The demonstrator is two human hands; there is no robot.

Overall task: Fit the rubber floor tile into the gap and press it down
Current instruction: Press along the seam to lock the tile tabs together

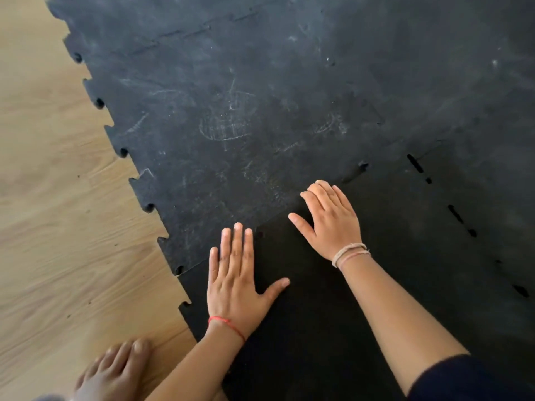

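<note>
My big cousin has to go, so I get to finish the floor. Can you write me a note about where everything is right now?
Left hand: flat, palm down, fingers spread, on the darker rubber tile near its seam with the scuffed tile.
Right hand: also on the darker tile, fingers curled at the same seam.
Neither hand grips anything.
Done: the tile lies in the gap, and the seam near the hands looks mostly closed.
Left: slits still show along the right-hand seam, and a small one at the far seam. Those teeth probably need pressing down next.
A bare foot rests on the wood floor.
</note>
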